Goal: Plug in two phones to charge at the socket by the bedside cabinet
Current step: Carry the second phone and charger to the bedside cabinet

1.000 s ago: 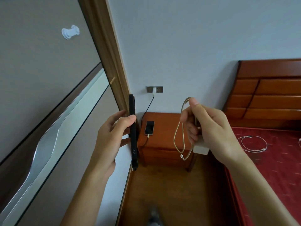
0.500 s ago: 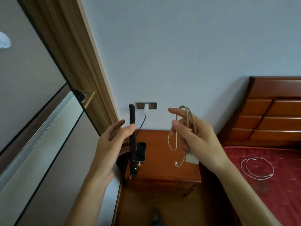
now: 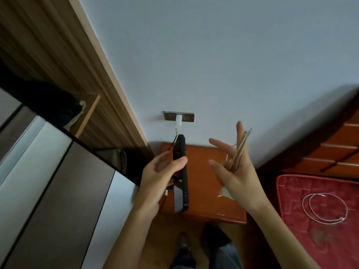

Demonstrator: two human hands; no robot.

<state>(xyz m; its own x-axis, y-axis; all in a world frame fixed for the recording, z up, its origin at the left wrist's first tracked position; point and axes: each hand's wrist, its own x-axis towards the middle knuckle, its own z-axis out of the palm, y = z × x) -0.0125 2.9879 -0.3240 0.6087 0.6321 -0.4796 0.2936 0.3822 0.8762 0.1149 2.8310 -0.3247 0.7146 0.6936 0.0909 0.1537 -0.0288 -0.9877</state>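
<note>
My left hand (image 3: 158, 178) holds a black phone (image 3: 182, 171) upright and edge-on above the left side of the red-brown bedside cabinet (image 3: 206, 197). My right hand (image 3: 234, 171) has its fingers spread but still carries a coiled beige charging cable (image 3: 239, 152) with a white plug (image 3: 226, 193) showing below the palm. On the wall above the cabinet is the metal socket (image 3: 179, 116) with a white charger (image 3: 178, 122) in it. A second phone (image 3: 177, 199) lies on the cabinet, mostly hidden behind the held one.
A wooden wardrobe (image 3: 58, 133) with an open shelf fills the left side. The bed with a red mattress (image 3: 320, 220) and dark wooden headboard (image 3: 330, 148) stands at the right; a white cable (image 3: 326, 208) lies coiled on it. My feet (image 3: 194, 245) are on the floor below.
I have stepped closer to the cabinet and the view tilts down more. My right hand's fingers have opened out around the beige cable. The left hand keeps the phone upright.
</note>
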